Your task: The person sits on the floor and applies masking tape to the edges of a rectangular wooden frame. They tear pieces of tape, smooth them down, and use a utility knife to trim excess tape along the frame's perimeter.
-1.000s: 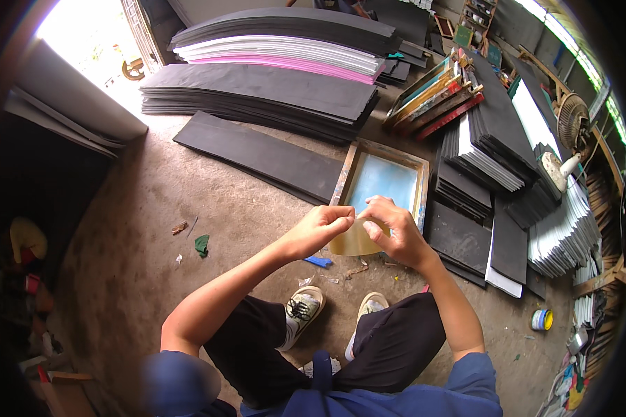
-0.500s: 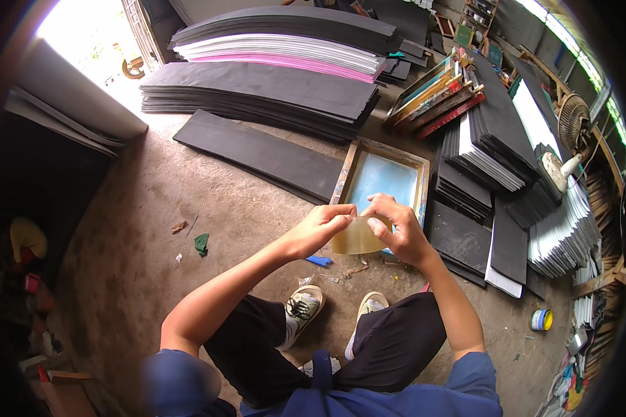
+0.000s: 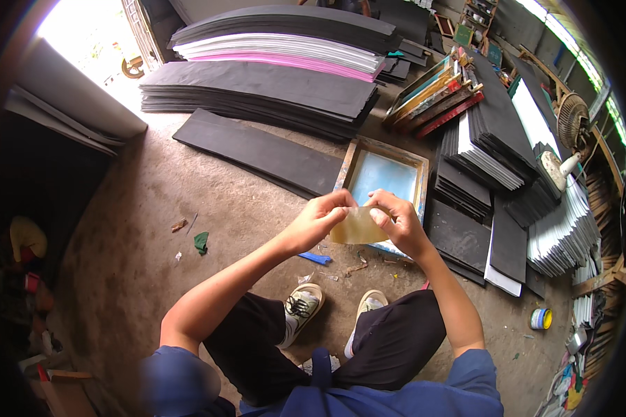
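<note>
In front of my knees, both hands hold a yellowish, see-through roll of packing tape. My left hand is closed on its left upper side, fingers curled over the top edge and thumb pressed against it. On the other side my right hand grips the roll with bent fingers, its thumb near the top rim. The two sets of fingertips almost meet above the tape. Just beyond and partly behind the hands lies a wooden-framed printing screen with a blue mesh.
Stacked black sheets lie at the far left, a single long board before them. More sheet stacks and a fan stand on the right. A small paint can and a blue scrap lie on the floor.
Both hands have risen slightly away from me with the tape roll, toward the printing screen. The fingers have shifted a little along its top edge.
</note>
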Demonstrator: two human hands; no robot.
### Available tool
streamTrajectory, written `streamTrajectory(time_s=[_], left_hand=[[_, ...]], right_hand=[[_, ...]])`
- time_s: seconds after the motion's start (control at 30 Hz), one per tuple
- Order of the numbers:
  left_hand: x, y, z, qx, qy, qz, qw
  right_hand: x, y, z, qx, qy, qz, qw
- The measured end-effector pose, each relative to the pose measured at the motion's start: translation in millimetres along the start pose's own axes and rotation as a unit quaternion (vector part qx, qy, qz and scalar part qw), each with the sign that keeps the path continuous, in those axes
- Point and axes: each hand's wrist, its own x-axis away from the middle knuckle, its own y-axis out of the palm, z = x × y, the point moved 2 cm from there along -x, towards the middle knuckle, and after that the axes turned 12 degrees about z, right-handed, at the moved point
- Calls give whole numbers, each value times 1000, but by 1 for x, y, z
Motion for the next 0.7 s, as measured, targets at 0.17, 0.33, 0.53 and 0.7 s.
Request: streamTrajectory(time_s=[0.17, 0.33, 0.53, 0.7], left_hand=[[-3, -15, 8, -30, 11, -54, 998], [-2, -13, 17, -45, 9, -70, 997], [-9, -2, 0, -86, 65, 144, 984], [-11, 6, 1, -121, 72, 204, 969]], right_hand=[[-2, -6, -3, 17, -30, 14, 999], [-4, -10, 0, 24, -30, 75, 996], [-8, 2, -16, 192, -111, 194, 956], [-11, 13, -18, 231, -162, 215, 935]])
